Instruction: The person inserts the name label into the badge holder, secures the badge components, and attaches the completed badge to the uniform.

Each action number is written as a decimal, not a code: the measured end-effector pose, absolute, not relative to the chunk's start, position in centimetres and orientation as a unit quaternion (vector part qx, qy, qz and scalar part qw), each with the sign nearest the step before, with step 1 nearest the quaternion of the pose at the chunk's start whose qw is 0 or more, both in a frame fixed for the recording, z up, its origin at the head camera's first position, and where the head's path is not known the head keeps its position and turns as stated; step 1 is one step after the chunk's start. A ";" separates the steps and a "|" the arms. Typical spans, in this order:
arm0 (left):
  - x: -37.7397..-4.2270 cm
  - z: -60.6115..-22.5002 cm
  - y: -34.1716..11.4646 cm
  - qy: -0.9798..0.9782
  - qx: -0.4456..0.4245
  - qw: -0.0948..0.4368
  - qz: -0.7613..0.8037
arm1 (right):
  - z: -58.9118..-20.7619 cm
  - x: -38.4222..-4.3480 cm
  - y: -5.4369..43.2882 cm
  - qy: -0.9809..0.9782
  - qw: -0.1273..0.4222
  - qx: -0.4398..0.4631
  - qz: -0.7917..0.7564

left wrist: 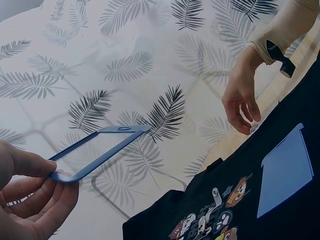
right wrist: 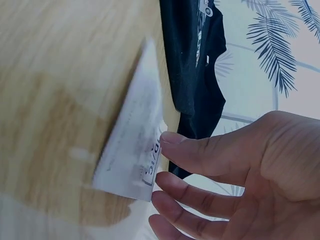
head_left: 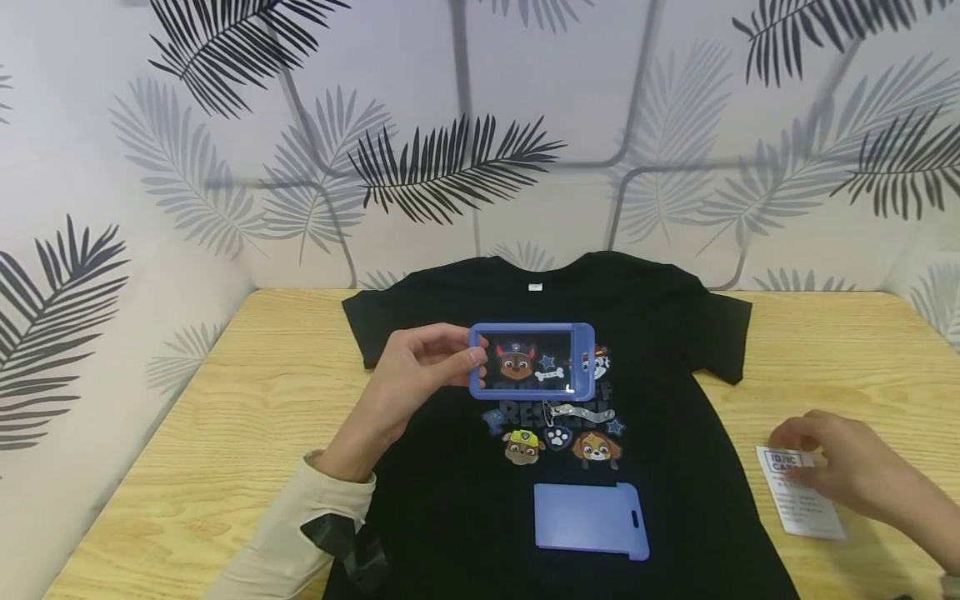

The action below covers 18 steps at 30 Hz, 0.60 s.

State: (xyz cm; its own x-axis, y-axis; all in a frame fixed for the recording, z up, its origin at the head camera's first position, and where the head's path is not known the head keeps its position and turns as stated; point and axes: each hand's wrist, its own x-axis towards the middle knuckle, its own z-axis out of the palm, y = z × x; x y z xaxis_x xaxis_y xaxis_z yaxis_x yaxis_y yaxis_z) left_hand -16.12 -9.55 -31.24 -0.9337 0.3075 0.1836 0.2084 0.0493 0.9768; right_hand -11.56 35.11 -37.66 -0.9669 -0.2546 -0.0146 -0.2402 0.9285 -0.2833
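Observation:
My left hand (head_left: 420, 367) pinches one short end of a blue ID card holder frame (head_left: 583, 362) with a clear window, thumb on its near face. The frame is held up level over a black T-shirt (head_left: 675, 467), and the shirt's cartoon dog print shows through the window. A flat blue holder back panel (head_left: 588, 517) lies on the lower shirt. On the right, my right hand (head_left: 843, 458) pinches the top edge of a white printed paper card (right wrist: 130, 135), its thumb over the printed side. The card is close to the wooden table.
A silver clip with a strap (head_left: 581, 412) lies across the shirt's print. The light wood table (head_left: 187, 433) extends to both sides of the shirt. Behind it stands a wall (head_left: 420, 75) with a leaf pattern.

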 end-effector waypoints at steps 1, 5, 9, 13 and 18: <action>-16.1 -31.2 -9.5 0.723 0.178 0.037 0.666 | -37.7 -11.6 35.1 0.982 0.026 -0.127 -0.141; -16.1 -31.3 -9.5 0.722 0.179 0.038 0.667 | -37.9 -11.5 35.0 0.982 0.023 -0.131 -0.136; -16.1 -31.4 -9.5 0.724 0.178 0.041 0.665 | -38.2 -11.6 35.0 0.983 0.018 -0.132 -0.129; -16.2 -31.5 -9.5 0.726 0.180 0.041 0.663 | -38.4 -11.6 35.0 0.984 0.014 -0.131 -0.118; -16.3 -31.7 -9.5 0.723 0.185 0.039 0.664 | -38.5 -11.4 35.0 0.984 0.007 -0.135 -0.120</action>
State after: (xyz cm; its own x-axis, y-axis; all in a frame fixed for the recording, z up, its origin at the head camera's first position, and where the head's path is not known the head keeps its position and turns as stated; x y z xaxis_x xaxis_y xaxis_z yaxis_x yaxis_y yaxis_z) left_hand -16.27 -9.52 -31.68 -0.9287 0.3193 0.1888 0.2151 0.0489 0.9754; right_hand -11.41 35.01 -38.53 -0.9635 -0.2669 0.0179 -0.2634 0.9348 -0.2381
